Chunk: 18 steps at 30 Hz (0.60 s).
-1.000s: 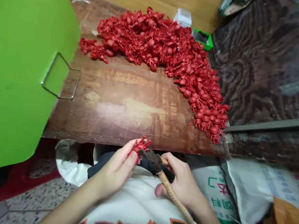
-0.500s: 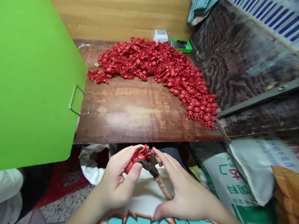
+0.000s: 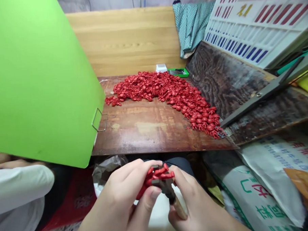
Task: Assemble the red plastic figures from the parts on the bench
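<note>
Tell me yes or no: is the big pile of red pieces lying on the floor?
No, the pile of red pieces lies on the brown wooden table top, not on the floor.

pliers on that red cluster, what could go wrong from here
The pliers in the right hand work close to the left hand, so a slip could nip it. Pieces snapping off the red cluster might drop among the sacks below the table.
</note>
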### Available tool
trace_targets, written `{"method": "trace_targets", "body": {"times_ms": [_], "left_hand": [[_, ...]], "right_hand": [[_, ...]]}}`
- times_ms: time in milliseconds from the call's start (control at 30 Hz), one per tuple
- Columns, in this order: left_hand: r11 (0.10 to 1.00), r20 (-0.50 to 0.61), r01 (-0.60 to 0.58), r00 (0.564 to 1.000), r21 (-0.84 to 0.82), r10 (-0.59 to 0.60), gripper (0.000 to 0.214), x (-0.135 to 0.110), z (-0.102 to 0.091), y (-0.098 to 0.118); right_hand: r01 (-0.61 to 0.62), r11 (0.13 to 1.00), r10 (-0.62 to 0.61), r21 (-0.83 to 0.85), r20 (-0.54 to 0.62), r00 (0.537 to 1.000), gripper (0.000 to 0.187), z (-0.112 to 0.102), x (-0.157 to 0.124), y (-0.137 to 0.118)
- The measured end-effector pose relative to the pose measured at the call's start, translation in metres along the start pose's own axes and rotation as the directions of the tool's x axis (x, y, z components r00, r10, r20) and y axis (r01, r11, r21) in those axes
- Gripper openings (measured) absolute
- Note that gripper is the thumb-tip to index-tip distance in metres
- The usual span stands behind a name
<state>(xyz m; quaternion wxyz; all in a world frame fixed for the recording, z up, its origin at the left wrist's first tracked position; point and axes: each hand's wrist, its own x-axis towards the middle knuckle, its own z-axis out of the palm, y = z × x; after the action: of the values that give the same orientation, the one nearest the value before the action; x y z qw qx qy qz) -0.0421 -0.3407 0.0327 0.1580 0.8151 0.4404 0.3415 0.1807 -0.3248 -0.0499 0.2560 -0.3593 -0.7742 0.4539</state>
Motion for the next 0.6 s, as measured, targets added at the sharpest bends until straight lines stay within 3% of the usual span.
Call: {"method": "trace_targets", "body": {"times_ms": [133, 233, 300, 400, 500, 600], "left_hand": [[0.998, 0.022, 0.060, 0.998, 0.019, -0.061, 0.042, -0.009, -0.002, 0.011], [0.989, 0.000, 0.135, 0.991, -0.064, -0.135, 0.042, -0.015, 0.001, 0.009], [0.971, -0.025, 0.199, 0.979, -0.133, -0.204, 0.041, -0.018, 0.004, 0.006], [0.967, -0.026, 0.194, 0.979, -0.168, -0.201, 0.049, -0.019, 0.009, -0.001], [0.984, -0.024, 0.142, 0.989, -0.104, -0.145, 0.057, -0.018, 0.007, -0.007], [0.994, -0.066, 0.057, 0.996, -0.096, -0.063, 0.053, -0.012, 0.002, -0.014]], "right_hand": [[0.053, 0.995, -0.055, 0.090, 0.020, 0.998, 0.052, -0.002, -0.003, 0.008], [0.064, 0.954, -0.087, 0.292, 0.066, 0.994, 0.048, -0.004, -0.005, 0.014], [0.032, 0.942, -0.055, 0.335, 0.060, 0.997, 0.042, -0.002, -0.005, 0.018], [-0.012, 0.974, 0.004, 0.226, 0.034, 0.999, 0.029, 0.000, -0.002, 0.023], [-0.019, 0.990, 0.017, 0.143, 0.014, 1.000, 0.043, -0.003, 0.004, 0.023], [0.008, 0.999, -0.007, 0.052, -0.014, 1.000, 0.052, -0.007, 0.009, 0.022]]}}
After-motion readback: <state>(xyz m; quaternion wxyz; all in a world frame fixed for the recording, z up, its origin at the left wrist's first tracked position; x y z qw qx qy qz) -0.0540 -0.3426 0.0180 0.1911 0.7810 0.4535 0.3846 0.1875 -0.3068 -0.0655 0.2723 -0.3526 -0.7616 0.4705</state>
